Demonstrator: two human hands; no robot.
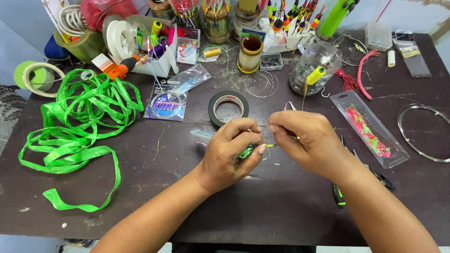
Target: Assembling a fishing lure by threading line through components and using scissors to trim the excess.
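My left hand (232,152) is closed around a small shiny green lure-like piece (247,151) just above the dark table (154,201). A thin yellow tip (270,145) pokes out of it toward my right hand (304,140), whose fingers pinch at that tip; what they grip is too small to make out. Both hands meet near the table's middle, just in front of a roll of black tape (228,107). Small green scraps (276,164) lie under the hands.
A tangle of green ribbon (79,126) covers the left side. A wire packet (166,104), a clear pack of pink and green bits (370,131), pliers (338,194), a wire coil (422,136) and a jar (314,68) lie around. Floats, spools and containers crowd the far edge.
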